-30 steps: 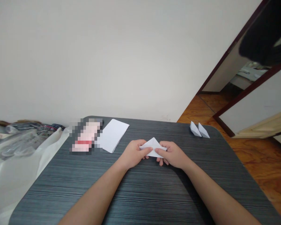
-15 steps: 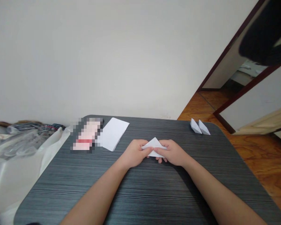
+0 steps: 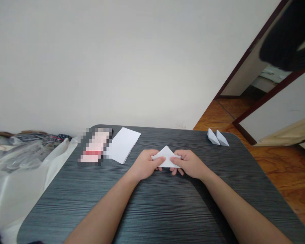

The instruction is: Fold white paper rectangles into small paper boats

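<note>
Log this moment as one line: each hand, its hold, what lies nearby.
left hand: holds folded paper triangle | right hand: holds same triangle | nearby: white paper sheet, two paper boats | surface: dark striped table

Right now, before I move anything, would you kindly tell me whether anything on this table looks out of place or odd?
Only the pink-and-red object at the far left of the dark striped table: pixelated, so unidentifiable.

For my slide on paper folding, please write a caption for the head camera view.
Left hand and right hand pinch a folded paper triangle over a dark striped table, two paper boats beyond.
</note>
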The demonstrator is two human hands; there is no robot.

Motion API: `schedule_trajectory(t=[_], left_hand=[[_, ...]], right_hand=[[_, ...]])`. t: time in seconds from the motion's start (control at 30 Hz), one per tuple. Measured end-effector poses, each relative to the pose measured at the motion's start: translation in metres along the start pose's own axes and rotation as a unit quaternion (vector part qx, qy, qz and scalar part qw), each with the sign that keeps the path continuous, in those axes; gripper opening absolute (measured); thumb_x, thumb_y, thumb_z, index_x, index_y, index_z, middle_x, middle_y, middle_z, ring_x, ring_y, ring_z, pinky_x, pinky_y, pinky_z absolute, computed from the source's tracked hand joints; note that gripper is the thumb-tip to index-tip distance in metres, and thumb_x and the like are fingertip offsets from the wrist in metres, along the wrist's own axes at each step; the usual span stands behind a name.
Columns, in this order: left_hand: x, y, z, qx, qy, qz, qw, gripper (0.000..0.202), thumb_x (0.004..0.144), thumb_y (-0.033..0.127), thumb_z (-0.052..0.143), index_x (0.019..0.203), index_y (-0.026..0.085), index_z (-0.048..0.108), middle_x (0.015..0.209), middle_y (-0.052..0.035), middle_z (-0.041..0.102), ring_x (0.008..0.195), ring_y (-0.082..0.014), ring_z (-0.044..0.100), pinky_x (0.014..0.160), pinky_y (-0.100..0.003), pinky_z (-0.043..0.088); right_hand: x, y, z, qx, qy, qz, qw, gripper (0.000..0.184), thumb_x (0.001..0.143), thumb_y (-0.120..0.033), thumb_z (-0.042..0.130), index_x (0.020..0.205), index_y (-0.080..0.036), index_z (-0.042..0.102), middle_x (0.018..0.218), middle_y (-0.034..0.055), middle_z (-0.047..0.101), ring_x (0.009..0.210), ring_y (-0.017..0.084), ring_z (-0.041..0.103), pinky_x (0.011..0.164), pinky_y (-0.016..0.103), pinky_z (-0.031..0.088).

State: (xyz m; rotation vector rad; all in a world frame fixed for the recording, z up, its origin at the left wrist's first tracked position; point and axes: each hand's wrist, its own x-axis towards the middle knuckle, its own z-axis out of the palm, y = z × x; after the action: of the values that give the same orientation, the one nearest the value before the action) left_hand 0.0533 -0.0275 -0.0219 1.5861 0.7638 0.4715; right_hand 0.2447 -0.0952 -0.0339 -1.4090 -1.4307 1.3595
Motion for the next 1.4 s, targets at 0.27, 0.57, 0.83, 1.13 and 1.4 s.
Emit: schedule_trajectory(t=[0.27,0.57,0.83,1.13,1.4], left_hand=[[-0.001,0.0,-0.001,-0.021,0.008,-0.005,1.0,0.023,0.08,0.033,0.055,0.073,0.012,0.061,0.058,-0.0017,0.06,0.053,-0.0111,0.055,0.051,-0.02,0.042],[0.003,-0.011,-0.004,-0.047,0.018,0.012,0.999,0.03,0.085,0.038,0.049,0.081,0.011,0.062,0.058,-0.0038,0.063,0.05,-0.0107,0.053,0.051,-0.021,0.042],[0.003,-0.012,-0.006,-0.1,0.009,-0.002,0.995,0.033,0.084,0.04,0.049,0.081,0.01,0.062,0.06,-0.0056,0.065,0.051,-0.0115,0.055,0.051,-0.021,0.041],[0.004,-0.015,-0.005,-0.099,0.029,0.004,0.995,0.03,0.085,0.039,0.049,0.077,0.011,0.058,0.06,-0.0045,0.065,0.05,-0.0104,0.054,0.05,-0.021,0.041],[0.004,-0.016,-0.005,-0.099,0.044,0.008,0.994,0.031,0.085,0.04,0.049,0.077,0.011,0.057,0.06,-0.0049,0.065,0.05,-0.0107,0.054,0.05,-0.021,0.041]], right_hand=[[0.0,0.0,0.0,0.036,0.011,0.011,0.999,0.031,0.086,-0.039,0.052,0.069,-0.014,0.054,0.059,0.0042,0.067,0.038,0.009,0.053,0.033,0.017,0.034],[0.0,0.005,-0.006,0.04,0.026,0.016,0.999,0.031,0.086,-0.041,0.05,0.07,-0.014,0.052,0.059,0.0046,0.068,0.039,0.011,0.058,0.032,0.017,0.033],[0.0,0.01,-0.008,0.052,0.026,0.023,0.998,0.032,0.085,-0.042,0.051,0.07,-0.015,0.051,0.059,0.0048,0.067,0.04,0.011,0.058,0.032,0.017,0.034],[-0.002,0.009,-0.009,0.046,0.047,0.01,0.998,0.031,0.085,-0.042,0.05,0.071,-0.014,0.054,0.059,0.0034,0.068,0.035,0.008,0.052,0.032,0.018,0.032],[-0.002,0.008,-0.008,0.048,0.058,0.009,0.997,0.031,0.086,-0.043,0.05,0.071,-0.015,0.051,0.06,0.0036,0.067,0.04,0.011,0.058,0.032,0.018,0.033]])
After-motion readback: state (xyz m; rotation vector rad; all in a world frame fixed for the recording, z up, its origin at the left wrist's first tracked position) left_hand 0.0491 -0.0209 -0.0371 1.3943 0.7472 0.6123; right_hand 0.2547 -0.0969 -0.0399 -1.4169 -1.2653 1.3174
